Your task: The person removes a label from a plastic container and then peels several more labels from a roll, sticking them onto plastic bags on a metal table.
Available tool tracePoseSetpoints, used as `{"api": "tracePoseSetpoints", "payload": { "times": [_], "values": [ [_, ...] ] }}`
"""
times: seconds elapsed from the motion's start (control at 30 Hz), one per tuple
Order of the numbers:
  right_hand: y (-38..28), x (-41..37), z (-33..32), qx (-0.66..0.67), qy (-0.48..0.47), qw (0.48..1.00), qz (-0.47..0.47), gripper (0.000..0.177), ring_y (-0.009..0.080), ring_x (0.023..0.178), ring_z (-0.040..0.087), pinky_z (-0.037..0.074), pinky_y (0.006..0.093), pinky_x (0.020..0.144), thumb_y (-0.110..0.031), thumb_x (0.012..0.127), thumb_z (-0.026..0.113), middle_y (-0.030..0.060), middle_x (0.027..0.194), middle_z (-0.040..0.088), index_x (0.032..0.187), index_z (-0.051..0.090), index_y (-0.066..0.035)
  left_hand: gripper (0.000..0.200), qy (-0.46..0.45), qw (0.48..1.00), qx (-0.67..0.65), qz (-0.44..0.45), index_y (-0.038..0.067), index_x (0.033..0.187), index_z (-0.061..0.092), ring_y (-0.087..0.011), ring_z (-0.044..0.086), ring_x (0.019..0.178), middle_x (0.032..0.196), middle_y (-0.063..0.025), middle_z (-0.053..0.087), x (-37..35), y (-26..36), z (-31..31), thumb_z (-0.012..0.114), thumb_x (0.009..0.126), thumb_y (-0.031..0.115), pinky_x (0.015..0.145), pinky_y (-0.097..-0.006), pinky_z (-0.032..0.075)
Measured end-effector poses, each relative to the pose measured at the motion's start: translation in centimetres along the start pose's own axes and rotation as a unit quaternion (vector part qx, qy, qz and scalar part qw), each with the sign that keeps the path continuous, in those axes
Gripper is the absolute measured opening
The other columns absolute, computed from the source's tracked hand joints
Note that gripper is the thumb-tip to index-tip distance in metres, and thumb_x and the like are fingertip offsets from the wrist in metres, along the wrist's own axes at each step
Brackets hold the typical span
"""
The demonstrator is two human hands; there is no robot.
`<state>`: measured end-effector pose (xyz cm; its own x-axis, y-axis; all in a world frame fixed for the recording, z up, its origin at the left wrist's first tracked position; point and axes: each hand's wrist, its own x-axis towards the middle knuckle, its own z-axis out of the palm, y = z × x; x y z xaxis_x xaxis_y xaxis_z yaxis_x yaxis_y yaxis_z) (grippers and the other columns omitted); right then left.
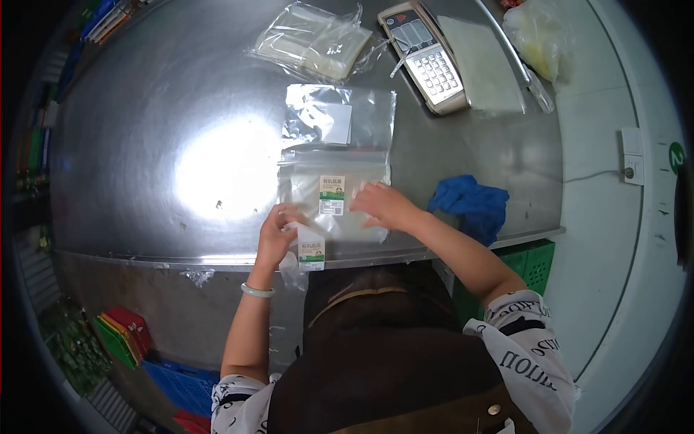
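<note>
Clear plastic bags [336, 159] lie flat on the metal table near its front edge. A green and white label [332, 195] sits on the lower bag. My right hand [382, 205] rests at the right side of that bag, its fingers spread and slightly blurred. At the bag's lower left, my left hand [277, 233] holds a white backing strip with another green and white label [311, 253], which hangs at the table edge. A small white paper [337, 124] shows on the upper bag.
A keypad device [426, 61] stands at the back right, beside flat translucent sheets [483, 69]. A stack of packaged bags [312, 42] lies at the back. A blue cloth [470, 206] is right of my right hand. Crates [181, 383] stand below left.
</note>
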<state>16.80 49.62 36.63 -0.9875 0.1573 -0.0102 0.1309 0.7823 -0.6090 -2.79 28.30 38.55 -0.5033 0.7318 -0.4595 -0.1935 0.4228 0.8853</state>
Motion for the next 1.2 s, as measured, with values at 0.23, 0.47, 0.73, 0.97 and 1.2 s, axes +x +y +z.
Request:
{"api": "tracePoseSetpoints", "payload": {
  "times": [0.23, 0.47, 0.73, 0.97, 1.2],
  "values": [
    [1.9, 0.4, 1.7, 0.147, -0.02, 0.979, 0.138, 0.015, 0.0237, 0.077, 0.06, 0.048, 0.0362, 0.07, -0.018, 0.086, 0.061, 0.0067, 0.081, 0.061, 0.097, 0.059, -0.008, 0.006, -0.084, 0.996, -0.005, -0.013, -0.001, 0.09, 0.061, -0.0108, 0.059, 0.083, 0.09, -0.0047, 0.064, -0.2, 0.8, -1.2, 0.058, 0.085, -0.003, 0.076, -0.0249, 0.048],
    [0.9, 3.8, -1.8, 0.316, 0.375, 0.85, 0.194, 0.014, 0.0118, 0.07, 0.058, 0.047, 0.0262, 0.064, -0.014, 0.088, 0.06, 0.0047, 0.08, 0.063, 0.098, 0.059, -0.004, 0.008, -0.017, 0.998, -0.028, 0.054, 0.001, 0.091, 0.056, -0.0069, 0.056, 0.077, 0.083, -0.0013, 0.06, 0.8, 4.2, 2.1, 0.052, 0.088, -0.005, 0.07, -0.0212, 0.047],
    [-5.2, 4.2, -0.3, 0.335, 0.056, 0.91, 0.239, 0.025, 0.0251, 0.06, 0.062, 0.047, 0.0355, 0.06, -0.025, 0.083, 0.067, 0.0134, 0.067, 0.062, 0.091, 0.064, -0.002, 0.016, -0.014, 0.982, 0.183, 0.036, 0.001, 0.072, 0.058, -0.0019, 0.04, 0.054, 0.061, 0.0068, 0.05, 1.8, 0.3, 1.5, 0.064, 0.085, 0.008, 0.045, -0.0218, 0.03],
    [-1.4, 5.9, 1.6, -0.03, 0.02, 0.976, 0.214, 0.028, 0.035, 0.078, 0.062, 0.047, 0.0478, 0.068, -0.03, 0.08, 0.064, 0.0128, 0.078, 0.064, 0.095, 0.057, -0.007, 0.022, -0.003, 0.983, 0.162, -0.091, 0.0, 0.101, 0.069, -0.0109, 0.059, 0.072, 0.08, -0.0082, 0.066, 1.9, -3.4, -0.3, 0.064, 0.08, 0.005, 0.066, -0.0249, 0.047],
    [-0.1, -0.1, 0.3, -0.008, -0.019, 1.0, -0.007, 0.024, 0.0276, 0.097, 0.058, 0.047, 0.0425, 0.076, -0.026, 0.079, 0.065, 0.0074, 0.094, 0.062, 0.096, 0.06, -0.01, 0.016, -0.02, 0.999, 0.028, 0.01, -0.001, 0.095, 0.064, -0.0115, 0.059, 0.088, 0.096, -0.0072, 0.064, 0.2, 0.2, -0.6, 0.058, 0.081, -0.007, 0.077, -0.0243, 0.048]
  ]
}}
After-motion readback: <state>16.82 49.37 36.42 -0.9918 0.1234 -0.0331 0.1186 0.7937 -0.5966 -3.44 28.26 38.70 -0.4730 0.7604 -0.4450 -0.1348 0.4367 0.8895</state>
